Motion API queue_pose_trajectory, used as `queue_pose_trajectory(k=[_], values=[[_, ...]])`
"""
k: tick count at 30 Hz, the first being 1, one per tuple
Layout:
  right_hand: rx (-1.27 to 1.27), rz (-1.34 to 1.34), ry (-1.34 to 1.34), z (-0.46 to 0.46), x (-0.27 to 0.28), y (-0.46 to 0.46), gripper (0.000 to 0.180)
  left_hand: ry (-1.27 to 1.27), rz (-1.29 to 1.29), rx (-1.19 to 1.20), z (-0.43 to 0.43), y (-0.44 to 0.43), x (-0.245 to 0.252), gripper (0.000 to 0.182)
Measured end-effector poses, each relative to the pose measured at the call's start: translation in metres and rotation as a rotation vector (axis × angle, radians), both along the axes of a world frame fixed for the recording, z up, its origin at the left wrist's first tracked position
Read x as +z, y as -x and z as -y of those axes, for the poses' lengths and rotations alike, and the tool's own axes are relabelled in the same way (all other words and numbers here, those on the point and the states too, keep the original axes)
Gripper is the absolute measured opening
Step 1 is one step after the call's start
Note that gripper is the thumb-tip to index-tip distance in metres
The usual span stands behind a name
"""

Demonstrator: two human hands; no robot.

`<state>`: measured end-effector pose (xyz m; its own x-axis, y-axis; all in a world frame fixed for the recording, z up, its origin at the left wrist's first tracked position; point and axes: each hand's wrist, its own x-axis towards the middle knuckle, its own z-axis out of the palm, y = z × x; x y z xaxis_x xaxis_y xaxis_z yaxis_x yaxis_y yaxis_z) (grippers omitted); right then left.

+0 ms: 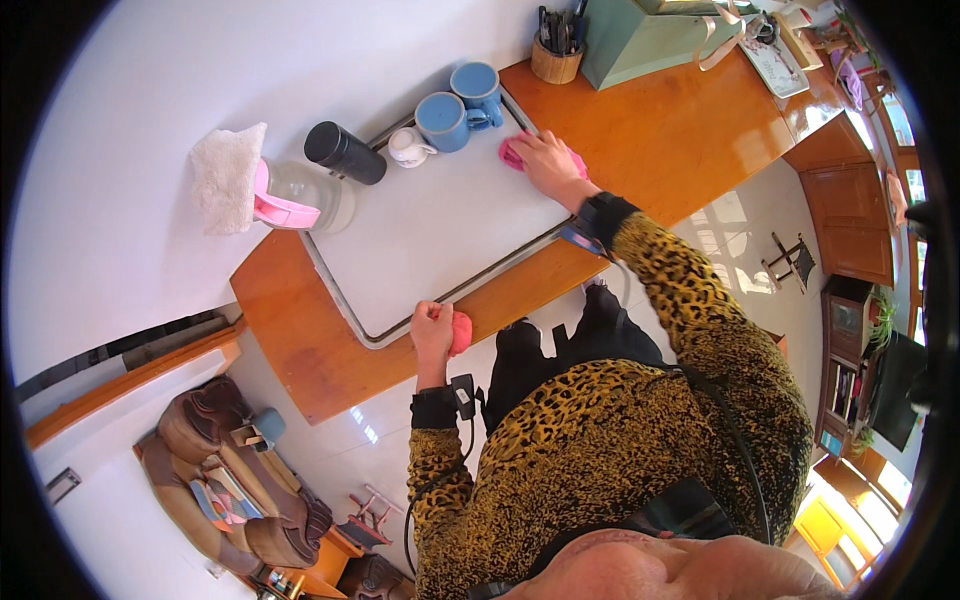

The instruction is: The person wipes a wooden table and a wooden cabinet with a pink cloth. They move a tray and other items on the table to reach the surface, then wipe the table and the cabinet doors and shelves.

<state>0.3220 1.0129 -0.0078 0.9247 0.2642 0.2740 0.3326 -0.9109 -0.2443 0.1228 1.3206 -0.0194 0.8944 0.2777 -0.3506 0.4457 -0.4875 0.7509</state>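
My right hand [551, 165] grips a pink cloth [513, 153], pressed down at the right end of a white tray [435, 225] with a metal rim. My left hand [432, 334] holds a bunched coral-pink cloth [460, 334] near the tray's front edge, above the wooden tabletop. Along the tray's back side two blue mugs [442, 120] stand upside down beside a small white cup [409, 147], also upturned. Left of them is a black cylindrical flask [346, 153]. A clear glass pitcher [330, 196] with a pink handle stands at the tray's left end.
The wooden table [637, 142] runs off to the right. A pale towel [229, 180] is by the pitcher at the wall. Farther right are a wooden pen holder [556, 63], a green gift bag [637, 41] and a small tray [776, 67]. Cables run from both wrists.
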Motion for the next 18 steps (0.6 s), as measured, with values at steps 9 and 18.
queue_pose_trajectory(k=[9, 18], values=[[0.537, 0.026, 0.067, -0.104, -0.009, 0.096, 0.026, 0.008, -0.042, -0.047, 0.0, -0.002, 0.009, 0.025], [0.311, 0.09, 0.17, 0.03, 0.018, 0.041, 0.019, -0.049, -0.03, -0.034, -0.001, 0.0, 0.001, 0.027]])
